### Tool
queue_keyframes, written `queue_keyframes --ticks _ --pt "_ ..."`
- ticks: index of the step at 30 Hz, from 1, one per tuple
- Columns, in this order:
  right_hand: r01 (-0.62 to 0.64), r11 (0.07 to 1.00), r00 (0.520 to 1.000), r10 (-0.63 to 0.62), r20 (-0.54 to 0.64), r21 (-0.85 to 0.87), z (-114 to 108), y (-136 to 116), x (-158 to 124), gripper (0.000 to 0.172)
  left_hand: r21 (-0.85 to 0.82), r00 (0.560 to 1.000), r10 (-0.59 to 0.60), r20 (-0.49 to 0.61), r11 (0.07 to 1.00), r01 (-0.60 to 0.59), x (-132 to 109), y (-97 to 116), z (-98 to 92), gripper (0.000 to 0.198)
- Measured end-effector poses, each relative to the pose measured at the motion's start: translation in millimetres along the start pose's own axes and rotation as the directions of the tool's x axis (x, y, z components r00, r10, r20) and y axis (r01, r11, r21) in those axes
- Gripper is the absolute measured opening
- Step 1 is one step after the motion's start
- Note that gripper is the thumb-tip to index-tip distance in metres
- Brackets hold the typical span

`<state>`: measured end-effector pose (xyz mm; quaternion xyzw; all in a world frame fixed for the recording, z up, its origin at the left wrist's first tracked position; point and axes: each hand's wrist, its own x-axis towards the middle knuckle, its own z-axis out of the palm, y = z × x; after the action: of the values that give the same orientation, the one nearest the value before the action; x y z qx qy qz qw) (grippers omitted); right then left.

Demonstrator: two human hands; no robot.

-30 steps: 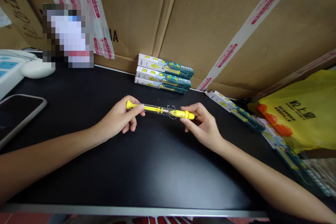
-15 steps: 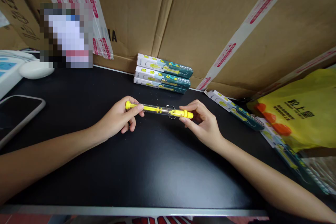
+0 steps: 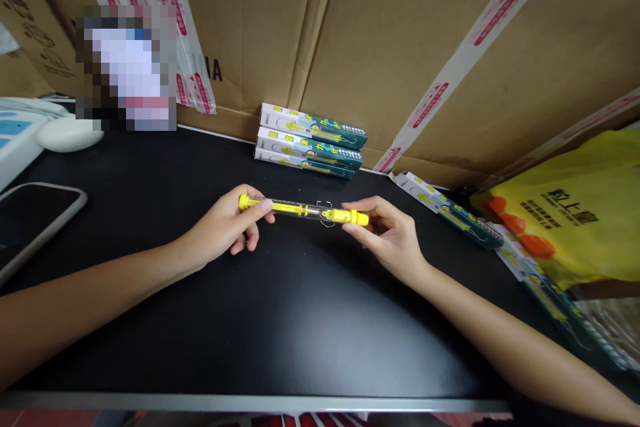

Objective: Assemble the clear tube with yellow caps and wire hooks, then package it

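A spring scale (image 3: 290, 208), a clear tube with yellow parts inside and yellow ends, lies level across both my hands above the black table. My left hand (image 3: 235, 220) is closed around its left end, the thumb lying along the tube. At the right end, the thumb and fingers of my right hand (image 3: 387, 233) pinch near the yellow cap (image 3: 359, 217). Inside the tube, a short metal spring shows near the middle. Behind the tube, thin metal hooks (image 3: 327, 223) lie on the table, partly hidden by it.
Several printed boxes (image 3: 310, 147) are stacked against the cardboard at the back. More such boxes (image 3: 450, 210) lie along the right, beside a yellow bag (image 3: 565, 207). On the left are a phone (image 3: 37, 220), a white mouse (image 3: 70, 133) and a blurred-out upright object (image 3: 127, 70).
Almost nothing differs. Both hands keep the same hold on the spring scale, and the view has shifted only very slightly.
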<state>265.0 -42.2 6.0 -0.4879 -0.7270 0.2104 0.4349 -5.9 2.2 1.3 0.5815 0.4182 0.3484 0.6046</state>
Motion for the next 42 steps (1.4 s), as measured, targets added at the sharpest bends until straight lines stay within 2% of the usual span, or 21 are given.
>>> queue_keyframes --ticks 2,4,11,22,29,33,38,42 --pt "0.09 0.994 0.995 -0.092 -0.037 -0.056 -0.6 0.7 1.8 0.024 0.003 1.0 0.009 0.005 1.0 -0.009 -0.1 -0.6 -0.3 0.033" --pt "0.11 0.993 0.993 -0.111 -0.029 -0.046 0.1 2.1 2.2 0.023 0.005 1.0 0.016 0.008 1.0 -0.017 -0.2 -1.1 -0.4 0.033" --pt "-0.022 0.99 0.999 0.017 0.041 0.137 4.9 7.4 -2.9 0.022 -0.003 1.0 0.017 0.001 1.0 -0.017 0.2 -0.6 0.7 0.034" --pt "-0.117 0.972 0.99 0.098 0.1 0.203 3.5 -5.0 -2.2 0.028 -0.006 1.0 -0.009 -0.021 1.0 0.009 -0.5 4.9 0.1 0.033" --pt "-0.073 0.989 0.997 0.072 0.016 0.127 1.1 -2.9 0.0 0.031 -0.01 0.998 -0.004 -0.065 1.0 0.003 -0.1 11.3 -1.2 0.032" --pt "-0.048 0.989 0.999 0.047 0.01 0.139 2.1 -1.8 -0.4 0.029 -0.012 0.996 -0.002 -0.09 1.0 0.001 -0.6 11.0 -2.3 0.034" --pt "-0.019 0.991 1.0 0.02 -0.005 0.132 1.7 -1.8 0.2 0.025 0.014 0.988 0.057 -0.146 0.998 -0.056 0.9 11.9 -4.4 0.034" --pt "0.048 0.996 0.999 -0.048 -0.007 0.073 1.7 -2.8 0.4 0.021 0.029 0.99 0.067 -0.126 0.998 -0.063 1.2 8.9 -3.1 0.033"
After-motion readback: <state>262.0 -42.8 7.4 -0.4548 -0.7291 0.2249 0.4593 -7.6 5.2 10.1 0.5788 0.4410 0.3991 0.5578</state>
